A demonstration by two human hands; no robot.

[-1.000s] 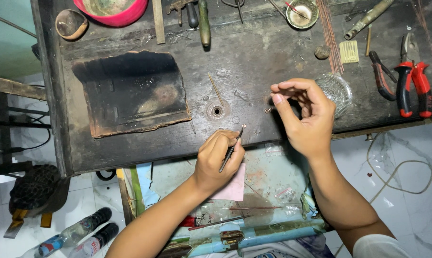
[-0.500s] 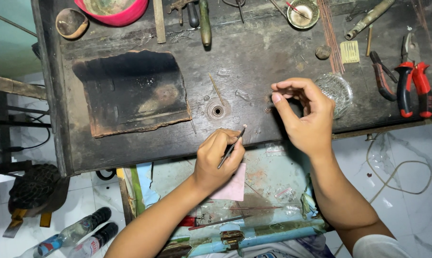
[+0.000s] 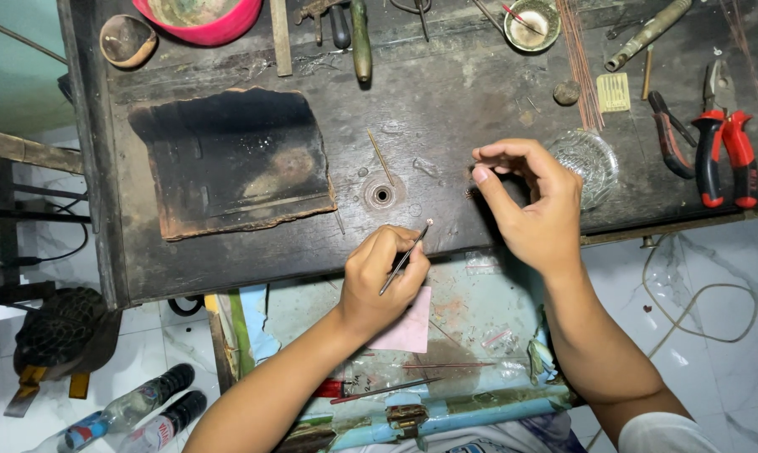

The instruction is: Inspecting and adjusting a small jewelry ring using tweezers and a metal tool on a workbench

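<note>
My left hand (image 3: 381, 281) grips thin metal tweezers (image 3: 404, 258) like a pen at the near edge of the dark wooden workbench (image 3: 446, 109). The tweezer tip holds a tiny pale bead just above the bench. My right hand (image 3: 530, 205) hovers over the bench to the right, thumb and forefinger pinched together on something too small to make out. A small coiled metal piece (image 3: 471, 192) lies on the bench below that thumb. A round metal-ringed hole (image 3: 381, 195) sits between the hands.
A charred board (image 3: 232, 159) lies at the left. A clear glass dish (image 3: 593, 158) stands right behind my right hand. Red-handled pliers (image 3: 725, 143), copper wires (image 3: 578, 59), a pink bowl (image 3: 196, 17) and hand tools line the far side. An open drawer (image 3: 446, 335) is under my arms.
Almost nothing has moved. My left hand and the tweezers have shifted very slightly, and my right hand has edged a little to the left.
</note>
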